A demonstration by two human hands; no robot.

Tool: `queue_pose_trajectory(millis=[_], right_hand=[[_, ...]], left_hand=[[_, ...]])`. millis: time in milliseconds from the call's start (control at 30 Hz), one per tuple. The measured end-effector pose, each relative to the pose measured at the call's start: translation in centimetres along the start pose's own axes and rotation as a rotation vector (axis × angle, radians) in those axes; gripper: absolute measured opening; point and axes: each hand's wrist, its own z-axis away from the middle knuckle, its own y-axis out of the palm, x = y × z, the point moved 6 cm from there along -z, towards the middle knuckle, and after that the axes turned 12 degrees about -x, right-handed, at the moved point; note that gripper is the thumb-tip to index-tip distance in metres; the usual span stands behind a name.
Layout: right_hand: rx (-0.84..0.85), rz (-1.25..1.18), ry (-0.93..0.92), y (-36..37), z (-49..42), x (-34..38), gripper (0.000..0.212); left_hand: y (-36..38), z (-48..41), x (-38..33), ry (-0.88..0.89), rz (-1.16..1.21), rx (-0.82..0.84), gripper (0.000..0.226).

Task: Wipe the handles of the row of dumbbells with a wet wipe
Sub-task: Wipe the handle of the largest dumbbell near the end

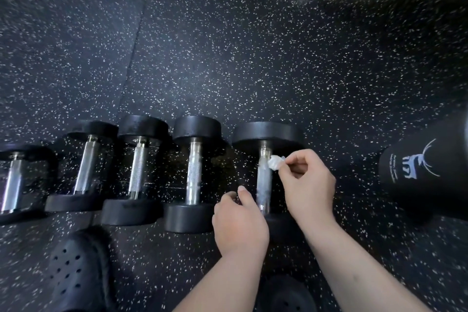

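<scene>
Pinches a small wadded wet wipe (275,161) in the right grip (307,185), thumb against fingertips, pressed to the far end of the handle (263,180) of the rightmost dumbbell (266,133) in a row of five on the speckled floor (228,58). Holds the left grip (239,223) just beside the near end of that handle, fingers loosely curled, grasping nothing visible.

Probably handles as a soft, damp, almost weightless scrap: bunches easily, and may shred if dragged hard over knurled steel. Better wrapped round the bar than dabbed at it, so take by one fold and leave enough free to encircle the metal.

Reads the dumbbell itself as heavy, rigid and round-headed, so liable to roll sideways under a firm rub. Worth bracing at the near head rather than lifting. Likely turns slick along the chrome once wetted.
</scene>
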Motion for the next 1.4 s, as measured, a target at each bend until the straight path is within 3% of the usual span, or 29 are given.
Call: queue_pose_trajectory(millis=[167,367,667,867,1033,1267,1400], right_hand=[[0.003,-0.037,-0.005,1.1,-0.6,-0.2,0.018],[0.04,-0.035,-0.059,2.0,-0.6,-0.3,0.007],[0.304,0.338,-0.343,2.7,2.5,1.4,0.044],[0.3,0.21,-0.175,2.6,2.1,0.5,0.045],[0.32,0.32,-0.342,3.2,2.4,1.1,0.044],[0.293,0.266,-0.216,3.1,2.3,0.4,0.048],[0.304,0.365,-0.347,3.3,2.4,0.8,0.053]], left_hand=[[0.0,-0.1,0.1,-0.169,0.039,-0.063,0.042],[-0.3,0.1,0.0,-0.186,0.074,-0.107,0.039],[-0.2,0.2,-0.1,-0.166,0.083,-0.125,0.041],[-0.1,0.6,-0.3,-0.152,0.084,-0.152,0.044],[-0.2,0.5,-0.3,-0.156,0.098,-0.154,0.044],[-0.3,0.4,-0.3,-0.159,0.106,-0.153,0.04],[-0.2,0.5,-0.3,-0.156,0.107,-0.151,0.04]])
